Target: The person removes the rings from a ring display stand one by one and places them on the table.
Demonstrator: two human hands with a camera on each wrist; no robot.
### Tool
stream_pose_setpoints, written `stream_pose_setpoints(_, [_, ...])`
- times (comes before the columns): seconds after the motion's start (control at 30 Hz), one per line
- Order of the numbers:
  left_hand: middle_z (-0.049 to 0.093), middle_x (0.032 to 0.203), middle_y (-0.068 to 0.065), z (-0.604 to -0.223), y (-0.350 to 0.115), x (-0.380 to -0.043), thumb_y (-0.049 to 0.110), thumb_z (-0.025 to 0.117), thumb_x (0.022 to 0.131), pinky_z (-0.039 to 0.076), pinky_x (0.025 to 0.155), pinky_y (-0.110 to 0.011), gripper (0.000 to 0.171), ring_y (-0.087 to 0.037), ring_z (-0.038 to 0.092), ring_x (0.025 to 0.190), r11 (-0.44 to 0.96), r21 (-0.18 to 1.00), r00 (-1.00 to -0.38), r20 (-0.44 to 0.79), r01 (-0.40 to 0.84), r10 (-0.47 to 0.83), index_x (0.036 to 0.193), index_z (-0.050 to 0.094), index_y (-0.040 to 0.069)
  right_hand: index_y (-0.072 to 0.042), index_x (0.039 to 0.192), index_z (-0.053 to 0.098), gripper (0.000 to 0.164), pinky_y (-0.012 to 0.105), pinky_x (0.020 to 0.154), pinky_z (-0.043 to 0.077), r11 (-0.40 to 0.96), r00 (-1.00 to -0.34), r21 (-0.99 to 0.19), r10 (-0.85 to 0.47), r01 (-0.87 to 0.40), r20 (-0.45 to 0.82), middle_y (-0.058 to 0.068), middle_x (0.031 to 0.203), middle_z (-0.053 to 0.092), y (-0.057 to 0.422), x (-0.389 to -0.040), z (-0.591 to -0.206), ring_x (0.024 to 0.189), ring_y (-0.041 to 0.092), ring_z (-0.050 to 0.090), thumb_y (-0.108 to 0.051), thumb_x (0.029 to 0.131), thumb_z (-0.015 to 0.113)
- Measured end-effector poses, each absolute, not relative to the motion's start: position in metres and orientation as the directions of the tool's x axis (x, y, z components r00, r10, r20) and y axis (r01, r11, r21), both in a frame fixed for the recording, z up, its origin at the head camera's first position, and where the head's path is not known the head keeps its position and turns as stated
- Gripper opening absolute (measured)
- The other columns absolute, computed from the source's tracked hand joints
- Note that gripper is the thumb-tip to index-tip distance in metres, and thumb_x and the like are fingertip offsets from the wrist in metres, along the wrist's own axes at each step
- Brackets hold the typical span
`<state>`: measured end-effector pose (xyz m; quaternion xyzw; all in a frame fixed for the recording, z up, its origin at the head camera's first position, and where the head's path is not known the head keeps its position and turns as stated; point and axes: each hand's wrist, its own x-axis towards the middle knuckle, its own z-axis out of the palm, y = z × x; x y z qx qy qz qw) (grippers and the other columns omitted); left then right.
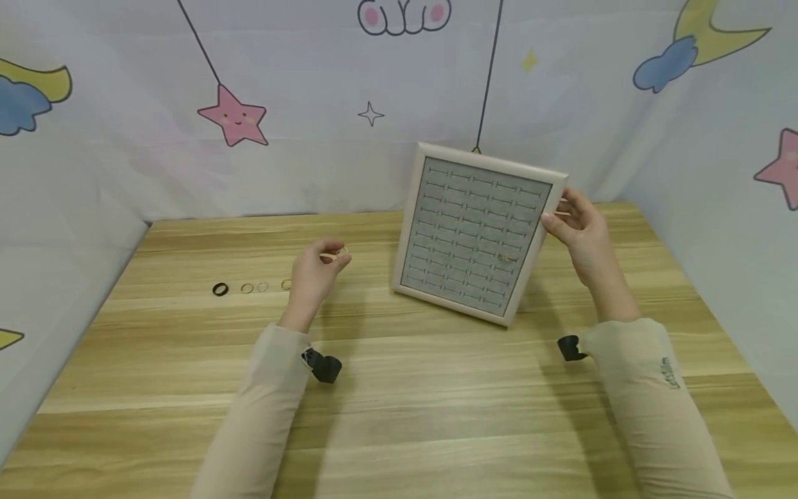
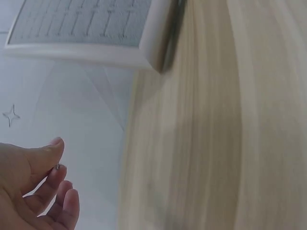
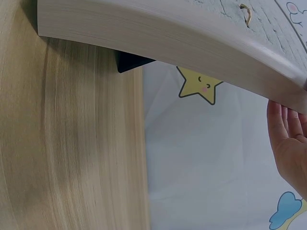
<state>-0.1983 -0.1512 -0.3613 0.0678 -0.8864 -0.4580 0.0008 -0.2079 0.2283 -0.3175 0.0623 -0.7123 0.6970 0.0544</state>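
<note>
Between thumb and forefinger my left hand [image 1: 314,277] pinches a small thin ring [image 1: 342,252], raised above the table left of the display. In the left wrist view only a sliver of that ring [image 2: 57,166] shows at the fingertips. A ring display board [image 1: 467,235] with a pale frame and a grey slotted pad stands tilted on the table. One gold ring [image 1: 507,258] sits in a slot at its lower right. My right hand [image 1: 582,232] holds the frame's right edge, thumb at the front, other fingers partly hidden behind.
Left of my left hand, a black ring [image 1: 221,289] and several thin rings [image 1: 247,288] lie in a row on the wooden table [image 1: 436,402]. Behind the table hangs a white cloth [image 1: 312,166] printed with stars. A dark support [image 3: 132,61] shows behind the board.
</note>
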Motion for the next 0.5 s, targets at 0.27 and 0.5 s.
stream_pose_setpoints(0.27, [0.057,0.129,-0.02,-0.376,-0.177,-0.194,0.014,0.06,0.094,0.047,0.095,-0.044,0.035,-0.035,0.055,0.112,0.62,0.762,-0.982,-0.12,-0.186,-0.147,0.125,0.058,0.0,-0.007,0.137,0.044,0.05,0.007,0.082,0.048,0.065,-0.988,-0.986,-0.008,-0.153,0.153,-0.011,0.103,0.058,0.23,-0.209,-0.318,0.097,0.0,0.056,-0.011,0.091,0.063])
stream_pose_setpoints(0.5, [0.058,0.125,-0.025,-0.385,-0.189,-0.19,0.013,0.056,0.094,0.048,0.094,-0.045,0.033,-0.038,0.058,0.112,0.666,0.718,-0.98,-0.15,-0.201,-0.133,0.122,0.058,-0.005,-0.006,0.139,0.042,0.052,0.007,0.082,0.048,0.081,-0.988,-0.985,-0.009,-0.153,0.153,-0.012,0.104,0.057,0.231,-0.21,-0.319,0.098,0.0,0.056,-0.011,0.091,0.063])
